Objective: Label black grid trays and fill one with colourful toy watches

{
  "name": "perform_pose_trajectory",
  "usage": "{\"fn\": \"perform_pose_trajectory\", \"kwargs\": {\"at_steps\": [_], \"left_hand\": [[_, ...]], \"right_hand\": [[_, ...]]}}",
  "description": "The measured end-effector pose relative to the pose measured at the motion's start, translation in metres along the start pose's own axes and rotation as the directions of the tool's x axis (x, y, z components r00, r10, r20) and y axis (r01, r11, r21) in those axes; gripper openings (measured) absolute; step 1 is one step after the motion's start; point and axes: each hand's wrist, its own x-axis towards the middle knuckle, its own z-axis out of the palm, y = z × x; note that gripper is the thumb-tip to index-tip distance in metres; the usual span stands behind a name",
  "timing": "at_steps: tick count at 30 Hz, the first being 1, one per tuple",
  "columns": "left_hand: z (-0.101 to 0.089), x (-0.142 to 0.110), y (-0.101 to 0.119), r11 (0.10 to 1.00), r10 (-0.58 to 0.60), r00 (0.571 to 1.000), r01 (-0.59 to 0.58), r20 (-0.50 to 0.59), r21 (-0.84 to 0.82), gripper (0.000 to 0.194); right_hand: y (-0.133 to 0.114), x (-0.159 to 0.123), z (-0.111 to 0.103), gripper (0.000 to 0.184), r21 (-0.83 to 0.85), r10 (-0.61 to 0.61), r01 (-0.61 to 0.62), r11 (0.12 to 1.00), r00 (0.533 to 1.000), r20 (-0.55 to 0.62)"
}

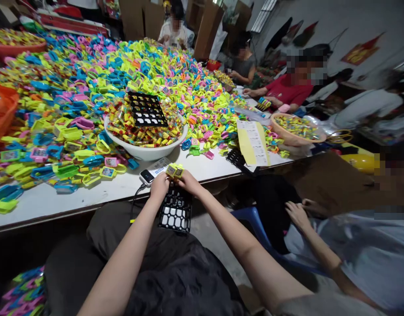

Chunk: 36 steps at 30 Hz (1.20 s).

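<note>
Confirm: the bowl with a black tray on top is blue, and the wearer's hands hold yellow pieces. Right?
No, the bowl is white, as the head view shows. The black tray is on top, and the left hand and right hand hold yellow pieces.

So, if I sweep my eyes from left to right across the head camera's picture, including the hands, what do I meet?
Orange container → white device with a black screen → left hand → yellow watch-shaped pieces → right hand → yellow-backed printed sheet → peach-coloured basin.
</note>
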Motion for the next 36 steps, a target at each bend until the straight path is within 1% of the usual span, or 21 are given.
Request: {"fn": "perform_pose_trajectory", "kwargs": {"at_steps": [2,7,15,22,30,36], "left_hand": [[0.001,0.0,0.0,1.0,-0.005,1.0,0.005,-0.002,0.001,0.021],[0.004,-0.002,0.0,0.999,-0.03,0.999,0.031,-0.02,0.016,0.018],[0.007,-0.002,-0.001,0.998,-0.053,0.998,0.053,-0.03,0.017,0.019],[0.008,-0.002,-0.002,1.0,-0.026,0.999,0.026,-0.036,0.013,0.02],[0.009,-0.003,-0.003,1.0,-0.017,0.998,0.018,-0.056,0.015,0.019],[0.008,-0.003,-0.004,1.0,-0.011,0.998,0.011,-0.057,-0.002,0.017]], "right_hand": [[0.003,-0.002,0.001,0.024,0.029,-0.016,0.016,0.999,1.0,-0.006],[0.01,-0.007,0.009,0.02,0.074,0.037,-0.032,0.997,0.996,-0.077],[0.016,-0.01,0.012,0.015,0.074,0.017,-0.009,0.997,0.995,-0.1],[0.012,-0.009,0.012,0.015,0.086,0.024,-0.016,0.996,0.996,-0.09],[0.006,-0.008,0.01,0.014,0.113,0.069,-0.059,0.992,0.994,-0.083],[0.004,-0.008,0.011,0.013,0.1,0.062,-0.052,0.994,0.993,-0.103]]}}
